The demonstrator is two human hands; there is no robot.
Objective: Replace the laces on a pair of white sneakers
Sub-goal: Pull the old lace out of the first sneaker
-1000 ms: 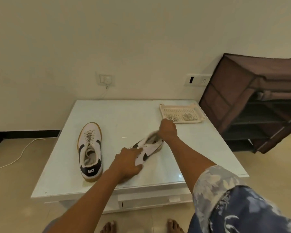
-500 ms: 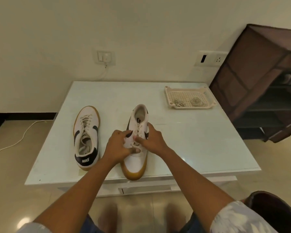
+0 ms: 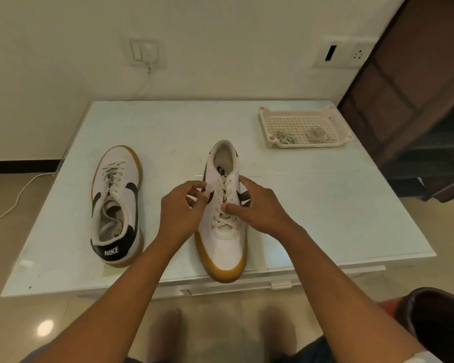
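White table (image 3: 168, 132); left sneaker (image 3: 116, 203); right sneaker (image 3: 227, 244); tray (image 3: 309, 145)

Glossy table (image 3: 168, 127), plastic lattice tray (image 3: 307, 146), smooth white sneaker (image 3: 227, 248), cloth laces (image 3: 222, 221).

Count on the table (image 3: 168, 127) (1):
- Sneakers, 2: left sneaker (image 3: 116, 203), right sneaker (image 3: 224, 231).
- Tray (image 3: 307, 146), 1, far right.
- Lace bundles in the tray, 2: left bundle (image 3: 283, 137), right bundle (image 3: 316, 132).

Hands, 2: left hand (image 3: 181, 213), right hand (image 3: 260, 208).

Count off the table:
- Wall plates, 2: left plate (image 3: 145, 52), right plate (image 3: 344, 52).
- Shoe rack (image 3: 404, 87), 1, far right.
- Floor cable (image 3: 18, 200), 1, left.
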